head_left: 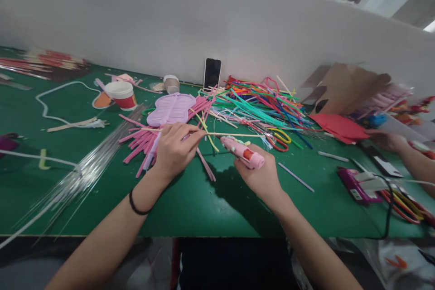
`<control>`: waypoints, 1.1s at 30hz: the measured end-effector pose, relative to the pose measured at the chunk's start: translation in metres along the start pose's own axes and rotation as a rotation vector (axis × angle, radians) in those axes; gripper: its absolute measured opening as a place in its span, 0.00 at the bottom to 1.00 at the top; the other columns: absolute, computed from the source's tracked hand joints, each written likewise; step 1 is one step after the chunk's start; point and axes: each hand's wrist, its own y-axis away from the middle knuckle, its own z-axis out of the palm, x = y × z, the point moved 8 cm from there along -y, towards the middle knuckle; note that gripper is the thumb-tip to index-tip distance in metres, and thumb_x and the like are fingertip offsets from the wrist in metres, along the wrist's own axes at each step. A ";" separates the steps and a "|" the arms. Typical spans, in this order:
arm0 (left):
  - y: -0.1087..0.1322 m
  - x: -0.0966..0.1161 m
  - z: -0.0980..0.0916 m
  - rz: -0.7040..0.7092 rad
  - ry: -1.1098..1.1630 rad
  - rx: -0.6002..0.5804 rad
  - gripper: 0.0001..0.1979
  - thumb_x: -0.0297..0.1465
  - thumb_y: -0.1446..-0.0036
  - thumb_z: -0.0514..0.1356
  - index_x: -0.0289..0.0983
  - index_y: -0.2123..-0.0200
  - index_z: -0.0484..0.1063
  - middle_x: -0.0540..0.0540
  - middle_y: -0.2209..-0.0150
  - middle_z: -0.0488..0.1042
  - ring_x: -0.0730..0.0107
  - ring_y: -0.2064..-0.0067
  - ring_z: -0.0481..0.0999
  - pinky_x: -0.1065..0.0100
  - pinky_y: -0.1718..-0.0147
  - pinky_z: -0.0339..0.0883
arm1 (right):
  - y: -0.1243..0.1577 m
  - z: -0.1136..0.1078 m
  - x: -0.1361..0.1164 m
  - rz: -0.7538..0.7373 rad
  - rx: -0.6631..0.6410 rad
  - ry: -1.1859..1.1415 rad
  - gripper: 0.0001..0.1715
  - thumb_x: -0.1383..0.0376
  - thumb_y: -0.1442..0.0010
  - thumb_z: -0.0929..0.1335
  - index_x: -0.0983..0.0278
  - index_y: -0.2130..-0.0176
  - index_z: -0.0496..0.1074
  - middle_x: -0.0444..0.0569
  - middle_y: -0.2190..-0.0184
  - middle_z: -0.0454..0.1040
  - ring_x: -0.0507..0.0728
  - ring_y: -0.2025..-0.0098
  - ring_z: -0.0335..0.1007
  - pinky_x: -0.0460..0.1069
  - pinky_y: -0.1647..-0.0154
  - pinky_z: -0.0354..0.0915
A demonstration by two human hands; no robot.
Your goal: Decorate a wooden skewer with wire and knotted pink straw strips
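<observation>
My left hand (178,147) pinches a thin pale stick (234,134) between thumb and fingers; it lies nearly level and sticks out on both sides. In my right hand (260,174) is a pink glue gun (242,152) with a red patch, its tip pointing left, close beneath the stick. Whether tip and stick touch I cannot tell. Behind my left hand lie a lilac butterfly-shaped piece (171,108) and a bunch of pink pipe cleaners (142,145), partly hidden by that hand.
A pile of coloured pipe cleaners (265,104) lies at the back with scissors (280,138) before it. A phone (212,74) leans on the wall. Left are a paper cup (121,95) and clear thin rods (91,172). A purple power strip (356,186) and another person's hand (390,141) are right.
</observation>
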 end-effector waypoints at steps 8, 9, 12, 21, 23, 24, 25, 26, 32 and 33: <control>-0.001 0.001 -0.001 0.009 -0.016 0.012 0.06 0.29 0.39 0.61 0.40 0.59 0.76 0.45 0.62 0.79 0.62 0.61 0.74 0.60 0.63 0.60 | -0.003 -0.018 -0.008 -0.046 0.057 -0.020 0.06 0.68 0.47 0.67 0.61 0.74 0.66 0.42 0.78 0.65 0.52 0.77 0.60 0.48 0.75 0.57; -0.001 0.001 -0.001 0.010 -0.015 0.011 0.06 0.29 0.39 0.61 0.40 0.59 0.76 0.45 0.62 0.79 0.62 0.61 0.74 0.60 0.64 0.60 | -0.003 -0.023 -0.010 -0.057 0.085 -0.041 0.04 0.67 0.46 0.68 0.61 0.72 0.68 0.42 0.77 0.66 0.52 0.76 0.62 0.48 0.74 0.59; -0.001 0.000 0.000 0.005 -0.005 0.008 0.06 0.28 0.39 0.61 0.40 0.59 0.76 0.45 0.63 0.79 0.62 0.61 0.74 0.61 0.64 0.60 | -0.007 -0.041 -0.020 -0.117 0.175 -0.050 0.02 0.64 0.43 0.69 0.61 0.67 0.73 0.45 0.72 0.73 0.55 0.71 0.69 0.50 0.69 0.66; 0.000 -0.009 0.008 -0.131 0.145 0.017 0.06 0.30 0.37 0.59 0.37 0.60 0.77 0.45 0.64 0.79 0.65 0.61 0.78 0.66 0.61 0.70 | 0.009 -0.073 -0.045 -0.326 0.378 0.118 0.07 0.67 0.42 0.69 0.60 0.72 0.71 0.46 0.76 0.72 0.56 0.72 0.69 0.52 0.68 0.67; 0.001 -0.011 0.009 -0.170 0.156 0.024 0.07 0.31 0.36 0.59 0.37 0.61 0.77 0.45 0.64 0.80 0.65 0.61 0.78 0.66 0.61 0.71 | 0.013 -0.060 -0.043 -0.341 0.268 0.072 0.10 0.67 0.42 0.69 0.60 0.74 0.67 0.45 0.77 0.68 0.54 0.73 0.65 0.51 0.71 0.64; 0.001 -0.012 0.009 -0.181 0.156 0.024 0.07 0.32 0.36 0.59 0.37 0.61 0.77 0.45 0.64 0.80 0.65 0.61 0.79 0.66 0.61 0.71 | 0.014 -0.052 -0.040 -0.335 0.219 0.038 0.11 0.67 0.43 0.69 0.60 0.75 0.65 0.44 0.77 0.66 0.54 0.74 0.64 0.50 0.72 0.62; 0.001 -0.012 0.009 -0.188 0.154 0.023 0.07 0.32 0.36 0.59 0.37 0.61 0.77 0.45 0.64 0.80 0.65 0.60 0.79 0.66 0.61 0.71 | 0.015 -0.045 -0.037 -0.318 0.188 0.004 0.12 0.67 0.43 0.69 0.60 0.75 0.63 0.44 0.77 0.65 0.54 0.74 0.62 0.50 0.73 0.60; 0.002 -0.012 0.010 -0.190 0.154 0.020 0.07 0.32 0.36 0.59 0.37 0.61 0.77 0.45 0.64 0.80 0.65 0.60 0.79 0.66 0.61 0.71 | 0.015 -0.040 -0.033 -0.296 0.173 -0.023 0.13 0.67 0.43 0.68 0.60 0.76 0.62 0.43 0.77 0.63 0.53 0.74 0.61 0.50 0.74 0.59; 0.001 -0.010 0.009 -0.173 0.159 0.023 0.07 0.31 0.37 0.59 0.36 0.61 0.77 0.45 0.64 0.80 0.65 0.60 0.79 0.66 0.60 0.71 | 0.005 -0.014 -0.007 -0.085 0.100 -0.097 0.11 0.69 0.45 0.67 0.60 0.74 0.60 0.41 0.78 0.61 0.52 0.76 0.57 0.48 0.75 0.55; 0.001 -0.009 0.009 -0.165 0.163 0.024 0.07 0.31 0.37 0.59 0.36 0.61 0.77 0.44 0.64 0.80 0.65 0.60 0.78 0.66 0.60 0.71 | 0.004 -0.012 -0.004 -0.061 0.091 -0.102 0.11 0.69 0.46 0.67 0.60 0.74 0.59 0.40 0.78 0.60 0.52 0.76 0.56 0.48 0.75 0.55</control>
